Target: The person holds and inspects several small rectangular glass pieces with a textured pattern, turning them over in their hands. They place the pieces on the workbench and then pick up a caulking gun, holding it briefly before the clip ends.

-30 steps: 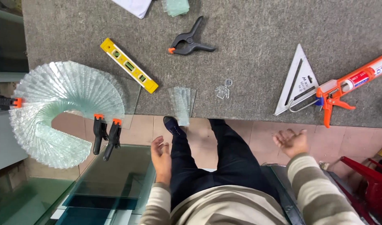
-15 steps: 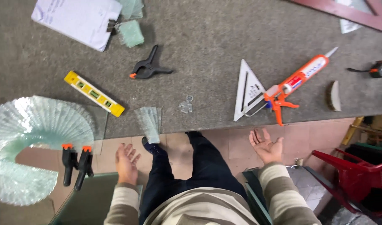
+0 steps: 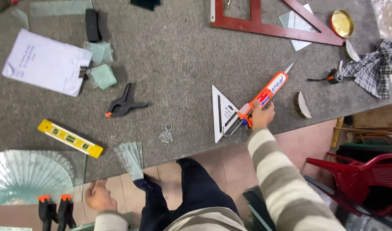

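Caulk gun (image 3: 264, 95) lies slantwise on the grey felt-like worktop (image 3: 179, 60), an orange frame carrying a white and orange tube with a pale nozzle pointing up and to the right; the right hand (image 3: 262, 115) is closed around its handle end near the worktop's front edge. Just to its left, touching the gun's wire trigger, sits a white triangular square (image 3: 221, 112) with a slot cut through it. The left hand (image 3: 98, 196) hangs low beside the knee, fingers loosely curled on nothing, well apart from the right. A white rectangular packet (image 3: 46, 62) with faint dark print lies at the far left, with small squares of greenish glass (image 3: 101, 64) beside it. A black spring clamp (image 3: 124, 105) with an orange tip rests in the middle, and a yellow spirit level (image 3: 70, 138) lies at an angle near the front edge. Thin clear glass strips (image 3: 129, 158) overhang that edge, and a fan of ribbed glass pieces (image 3: 31, 173) spreads at lower left, pinched by two black clamps (image 3: 56, 211) with orange tips. A dark red wooden triangle frame (image 3: 277, 21) lies at the top, a round brass-coloured lid (image 3: 342, 23) and a checked cloth (image 3: 371, 70) to its right. A red plastic chair (image 3: 362, 175) stands on the floor at right.
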